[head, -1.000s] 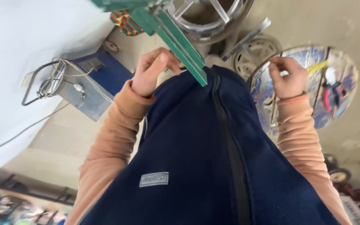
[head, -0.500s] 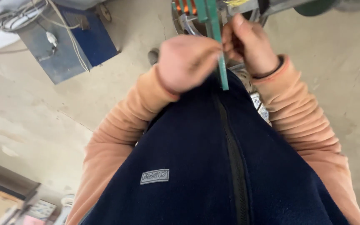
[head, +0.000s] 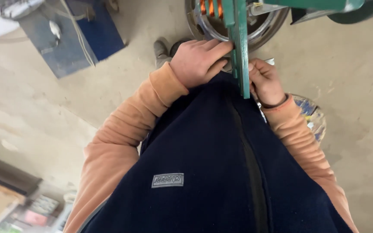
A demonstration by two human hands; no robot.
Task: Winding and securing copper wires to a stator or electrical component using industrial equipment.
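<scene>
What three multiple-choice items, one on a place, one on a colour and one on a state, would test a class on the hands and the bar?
1. Where is the blue box? A upper left B lower right C centre
2. What colour is the flat bar? A red B green C white
3. How do the left hand and right hand stand? A hanging loose B on either side of the bar C in pockets

Answers: 1 A, it sits on the floor there; 2 B, its paint is green; 3 B, fingers reach the bar.

Hands either side of an upright bar

The left hand point(head: 199, 60) lies left of the bar point(head: 240, 51), the right hand point(head: 265, 82) right; a box point(head: 72, 39) stands far left on the floor point(head: 143, 86).
</scene>
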